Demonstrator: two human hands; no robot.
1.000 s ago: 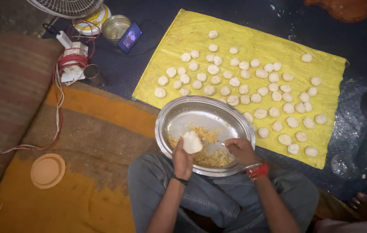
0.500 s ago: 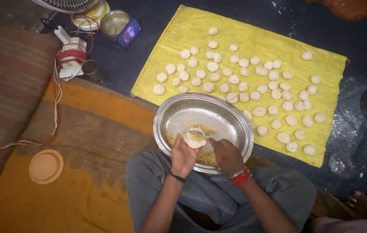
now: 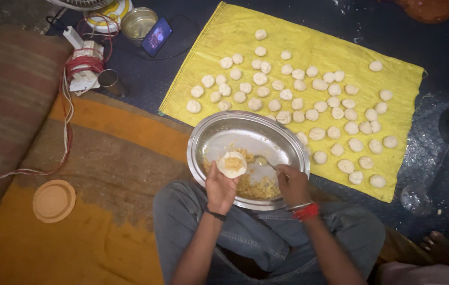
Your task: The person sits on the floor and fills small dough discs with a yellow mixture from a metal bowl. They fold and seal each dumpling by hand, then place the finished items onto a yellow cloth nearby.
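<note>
Head view: my left hand (image 3: 220,189) cups a filled dough disc (image 3: 232,164); right hand (image 3: 292,184) fingers grip a spoon (image 3: 263,161) over the steel tray (image 3: 208,138).

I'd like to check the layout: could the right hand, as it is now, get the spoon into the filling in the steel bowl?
Probably yes: the right hand holds the spoon just above the filling, with nothing between.

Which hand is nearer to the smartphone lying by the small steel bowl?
Left. The left hand, holding a filled dough disc, is directly below the smartphone; the right hand, holding a spoon, sits farther right.
</note>
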